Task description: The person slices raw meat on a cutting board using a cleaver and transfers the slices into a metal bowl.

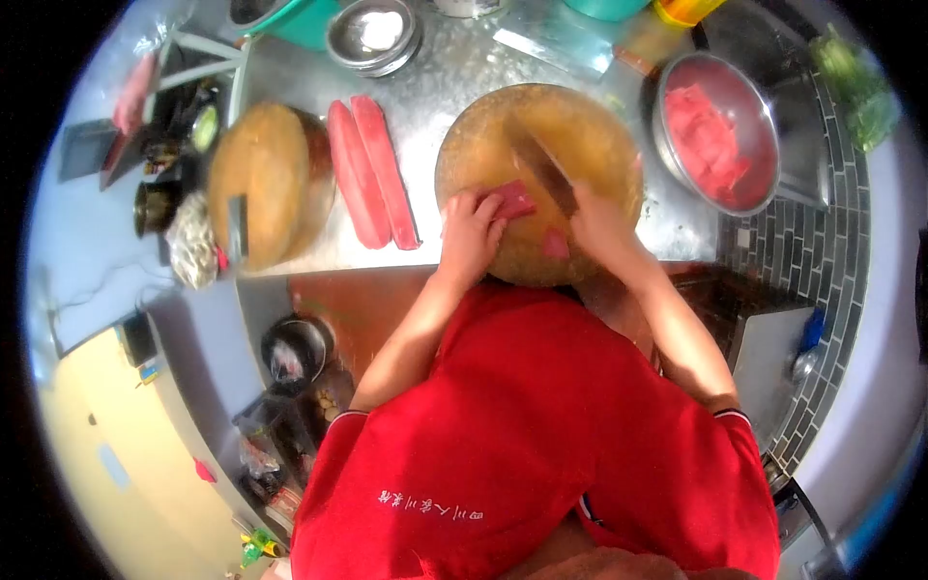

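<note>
A round wooden chopping block (493, 121) stands on the metal table in front of me. My left hand (471, 234) presses a piece of red meat (515, 199) against the block with curled fingers. My right hand (601, 230) grips a kitchen knife (543, 166), its blade angled away from me just right of the meat. The handle is hidden inside that hand. A small cut piece of meat (555, 244) lies on the block between my hands. Left of the block, two long strips of red meat (371, 174) rest side by side on the metal.
A metal bowl (761, 184) of sliced meat stands right of the block. On the left sits a second round block (259, 179) with a dark blade (238, 228) at its edge. Stacked metal bowls (372, 66) and a wide-bladed cleaver (551, 50) lie along the back.
</note>
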Demonstrator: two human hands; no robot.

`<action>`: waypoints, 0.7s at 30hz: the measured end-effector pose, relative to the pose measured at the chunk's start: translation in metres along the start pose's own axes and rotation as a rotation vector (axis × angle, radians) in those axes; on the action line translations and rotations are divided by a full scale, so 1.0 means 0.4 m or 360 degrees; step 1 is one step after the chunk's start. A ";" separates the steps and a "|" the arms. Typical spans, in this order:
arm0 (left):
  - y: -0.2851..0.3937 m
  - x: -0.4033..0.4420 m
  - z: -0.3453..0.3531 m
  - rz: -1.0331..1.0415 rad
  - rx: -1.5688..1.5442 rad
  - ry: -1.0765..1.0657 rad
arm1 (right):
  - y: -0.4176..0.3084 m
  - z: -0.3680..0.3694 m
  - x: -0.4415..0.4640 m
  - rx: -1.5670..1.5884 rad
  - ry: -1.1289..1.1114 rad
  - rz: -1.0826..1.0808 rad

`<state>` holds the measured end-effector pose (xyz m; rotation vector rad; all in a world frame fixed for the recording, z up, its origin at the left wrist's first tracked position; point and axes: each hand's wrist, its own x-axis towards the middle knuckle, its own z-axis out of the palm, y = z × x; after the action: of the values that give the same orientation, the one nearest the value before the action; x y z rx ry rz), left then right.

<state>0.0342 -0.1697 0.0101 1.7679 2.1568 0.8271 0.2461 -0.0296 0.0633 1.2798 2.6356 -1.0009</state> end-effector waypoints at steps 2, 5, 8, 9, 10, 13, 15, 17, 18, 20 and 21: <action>-0.002 0.000 -0.004 0.0019 -0.0030 -0.0009 | 0.037 -0.013 -0.036 -0.0070 0.0237 -0.0108; -0.006 0.004 -0.008 0.0083 -0.0029 0.0004 | 0.057 -0.043 -0.077 -0.0048 0.0237 0.0127; -0.004 0.004 -0.007 0.0116 -0.0027 0.0016 | 0.019 -0.066 -0.123 0.0011 0.0411 0.0096; -0.005 0.001 -0.009 0.0116 -0.0027 0.0015 | -0.004 -0.069 -0.135 0.0044 0.0487 0.0081; -0.004 0.000 -0.011 0.0109 -0.0027 0.0007 | -0.030 -0.070 -0.146 0.0052 0.0480 0.0057; -0.002 0.004 -0.010 0.0113 -0.0024 0.0001 | -0.066 -0.057 -0.158 0.0002 0.0363 -0.0035; 0.001 0.000 -0.003 0.0116 -0.0009 0.0037 | -0.034 -0.012 -0.139 -0.0131 0.0131 -0.0149; -0.004 -0.005 0.001 0.0124 -0.0004 0.0031 | 0.009 -0.011 -0.144 -0.0137 -0.0042 -0.0054; -0.006 0.000 0.002 0.0124 -0.0001 0.0041 | 0.011 -0.043 -0.160 -0.0120 -0.0017 -0.0080; 0.015 0.002 -0.019 0.0095 -0.0006 0.0064 | 0.051 -0.065 -0.177 -0.0103 -0.0026 0.0017; 0.022 0.002 -0.025 0.0094 -0.0014 0.0063 | 0.075 -0.070 -0.188 -0.0081 -0.0015 0.0113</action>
<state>0.0363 -0.1706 0.0233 1.8338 2.1314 0.8911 0.3236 -0.0519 0.0925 1.3441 2.5714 -0.9216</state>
